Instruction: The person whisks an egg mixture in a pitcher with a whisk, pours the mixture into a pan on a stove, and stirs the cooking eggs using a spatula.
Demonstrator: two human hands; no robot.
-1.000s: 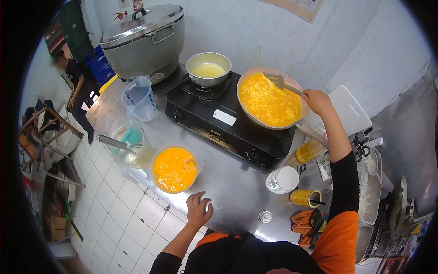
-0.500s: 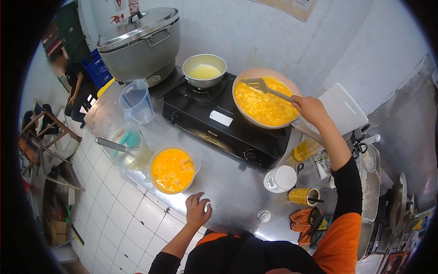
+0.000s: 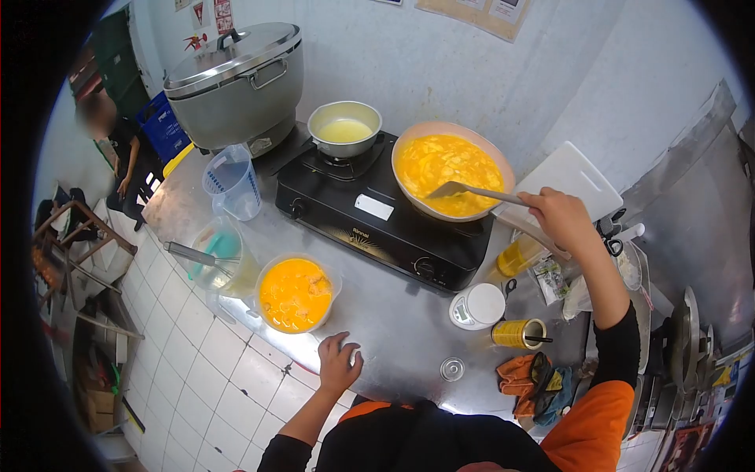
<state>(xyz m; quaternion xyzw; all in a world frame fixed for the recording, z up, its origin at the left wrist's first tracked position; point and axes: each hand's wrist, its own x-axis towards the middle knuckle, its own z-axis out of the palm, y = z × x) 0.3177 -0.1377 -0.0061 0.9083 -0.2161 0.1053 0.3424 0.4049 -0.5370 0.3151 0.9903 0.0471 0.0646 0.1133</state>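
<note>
My right hand [image 3: 558, 218] grips the handle of a grey spatula [image 3: 480, 192]. The blade dips into bright yellow, partly set egg [image 3: 452, 161] near the front side of a frying pan [image 3: 495, 145] on the stove's right burner. My left hand [image 3: 340, 366] holds nothing, its fingers apart and slightly bent at the table's front edge. Just beyond it stands a container of orange beaten egg [image 3: 295, 295]. A whisk [image 3: 197, 256] leans in a clear jug [image 3: 240, 275] to the left of that container.
A small pot [image 3: 344, 141] of pale yellow liquid sits on the left burner of the black stove [image 3: 354, 228]. A big rice cooker [image 3: 236, 94], measuring jug [image 3: 233, 185], scale [image 3: 481, 305], yellow can [image 3: 515, 333] and gloves [image 3: 535, 385] surround it. A person [image 3: 122, 149] sits far left.
The spatula has moved from the far left part of the pan toward its near side, and my right hand has come nearer. My left hand stays at the table edge.
</note>
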